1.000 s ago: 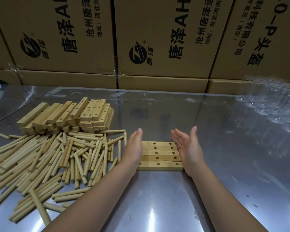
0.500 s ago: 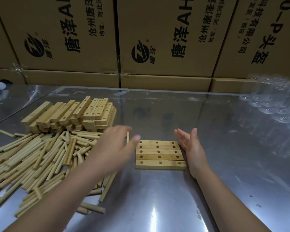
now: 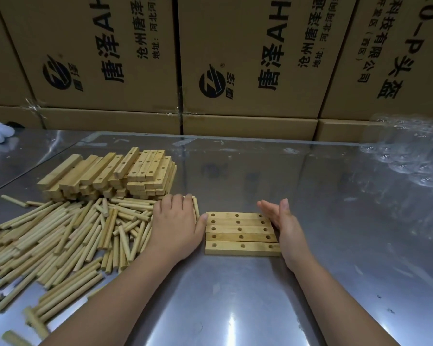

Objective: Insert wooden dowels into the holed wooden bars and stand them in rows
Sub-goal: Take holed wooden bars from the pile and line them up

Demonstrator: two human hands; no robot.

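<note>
- left hand (image 3: 175, 226) lies palm-down on the heap of pale round wooden dowels (image 3: 73, 233); whether its fingers hold one i cannot tell
- right hand (image 3: 285, 227) stands on edge, fingers straight, against the right ends of five light holed wooden bars (image 3: 240, 233) lying flat side by side on the shiny steel table (image 3: 235, 308)
- every hole looks empty and nothing stands; a stack of spare holed bars (image 3: 110, 173) waits behind the heap; i judge the task barely begun
</note>
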